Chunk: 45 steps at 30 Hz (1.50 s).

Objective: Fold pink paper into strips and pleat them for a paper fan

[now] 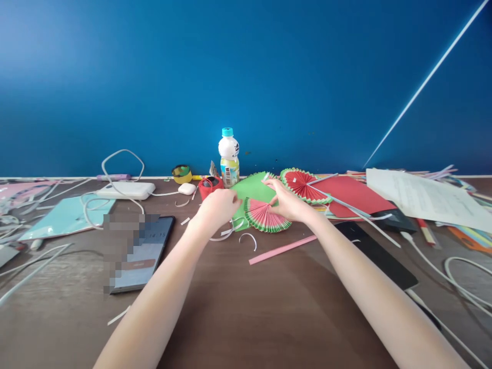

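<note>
My right hand (282,200) reaches over a pleated pink fan with a green edge (265,218), its thumb and fingers apart around the fan's upper side; a small white piece (265,177) is at its fingertips. My left hand (223,207) has its fingers curled together beside the green paper (253,189), and whatever it may hold is hidden. A red pleated fan with a green edge (303,185) lies to the right of my right hand. Below the pink fan are a pink strip (282,249) and a curled white strip (249,240).
A bottle (229,159) stands by the blue wall, next to a red roll (209,185). A phone (144,256) lies at left, a black device (374,253) at right. Red paper (355,195), white sheets (426,197), a teal folder (69,216) and cables surround them.
</note>
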### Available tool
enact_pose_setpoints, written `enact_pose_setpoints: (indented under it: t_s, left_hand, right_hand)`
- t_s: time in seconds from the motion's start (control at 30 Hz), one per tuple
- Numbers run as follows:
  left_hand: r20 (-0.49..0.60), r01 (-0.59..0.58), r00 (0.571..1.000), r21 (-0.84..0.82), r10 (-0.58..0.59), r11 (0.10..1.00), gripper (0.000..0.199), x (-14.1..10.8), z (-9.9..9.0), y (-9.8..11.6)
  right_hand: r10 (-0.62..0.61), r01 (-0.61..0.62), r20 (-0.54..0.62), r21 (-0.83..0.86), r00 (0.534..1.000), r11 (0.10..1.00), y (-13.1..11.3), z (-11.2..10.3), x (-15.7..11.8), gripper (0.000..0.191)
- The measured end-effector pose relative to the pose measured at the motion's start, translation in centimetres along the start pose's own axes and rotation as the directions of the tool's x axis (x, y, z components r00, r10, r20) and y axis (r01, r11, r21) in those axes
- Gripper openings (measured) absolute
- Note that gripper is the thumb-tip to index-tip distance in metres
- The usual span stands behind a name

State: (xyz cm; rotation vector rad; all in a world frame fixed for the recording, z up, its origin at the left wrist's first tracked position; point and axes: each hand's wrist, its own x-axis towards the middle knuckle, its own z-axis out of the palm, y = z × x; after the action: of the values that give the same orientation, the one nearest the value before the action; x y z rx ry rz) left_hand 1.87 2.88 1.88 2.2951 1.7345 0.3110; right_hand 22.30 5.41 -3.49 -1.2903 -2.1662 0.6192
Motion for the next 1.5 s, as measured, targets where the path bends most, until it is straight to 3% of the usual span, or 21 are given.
enact_pose_setpoints:
  t_s: [0.1, 0.13, 0.27, 0.4, 0.53, 0.63, 0.73, 0.93, 1.1, 1.23, 1.4, 1.5]
  left_hand:
    - [-0.121, -0.187, 0.977, -0.095, 0.176, 0.978, 0.035, 0.6, 1.1, 0.4]
    - [-0.135, -0.201, 0.974, -0.137, 0.183, 0.97, 0.034, 0.8, 1.3, 0.4]
    - [0.027, -0.058, 0.996, -0.483, 0.081, 0.874, 0.025, 1.1, 1.2, -0.4]
    - [0.136, 0.029, 0.98, -0.821, 0.146, 0.57, 0.018, 1.1, 0.9, -1.3]
    - [0.09, 0.02, 0.955, -0.97, 0.282, 0.242, 0.032, 0.7, 1.1, -0.9]
    - [0.021, -0.012, 0.911, -0.997, 0.411, 0.078, 0.055, 0.1, 1.1, 0.2]
    - [-0.026, -0.061, 0.916, -0.995, 0.4, 0.076, 0.053, -0.3, 1.0, 1.3]
    - [-0.128, -0.185, 0.971, -0.937, 0.201, 0.297, 0.035, 0.0, 1.1, 1.7]
    - [-0.288, -0.273, 0.958, -0.889, 0.016, 0.367, 0.027, 0.4, 1.4, 1.6]
    - [-0.287, -0.262, 0.957, -0.912, -0.037, 0.315, 0.027, 0.5, 1.3, 1.5]
    - [-0.193, -0.202, 0.979, -0.965, 0.063, 0.17, 0.025, 0.6, 1.0, 1.3]
    - [-0.149, -0.162, 0.98, -0.982, 0.129, 0.094, 0.024, 0.8, 1.1, 1.0]
  right_hand:
    - [-0.051, 0.051, -0.005, 0.078, 0.999, 0.996, -0.9, -0.2, 0.0, 0.062]
    - [-0.079, 0.081, -0.018, 0.11, 0.997, 0.991, -1.2, -0.3, 0.0, 0.061]
    - [-0.146, 0.16, -0.081, 0.204, 0.986, 0.966, -2.8, -0.9, -0.2, 0.058]
    - [-0.219, 0.261, -0.167, 0.295, 0.961, 0.919, -4.4, -1.6, -0.5, 0.057]
    - [-0.273, 0.376, -0.279, 0.442, 0.921, 0.814, -5.8, -2.1, -0.9, 0.053]
    - [-0.283, 0.425, -0.335, 0.504, 0.899, 0.752, -6.5, -2.1, -1.0, 0.051]
    - [-0.253, 0.43, -0.383, 0.502, 0.888, 0.751, -6.7, -2.0, -0.9, 0.051]
    - [-0.202, 0.38, -0.425, 0.391, 0.882, 0.838, -6.5, -1.8, -0.9, 0.049]
    - [-0.18, 0.281, -0.3, 0.339, 0.937, 0.898, -6.9, -1.8, -1.2, 0.071]
    - [-0.185, 0.272, -0.255, 0.367, 0.949, 0.89, -6.6, -1.8, -1.1, 0.071]
    - [-0.145, 0.294, -0.332, 0.46, 0.932, 0.838, -5.3, -2.4, -0.7, 0.054]
    - [-0.139, 0.291, -0.318, 0.503, 0.938, 0.814, -4.8, -2.8, -0.6, 0.051]
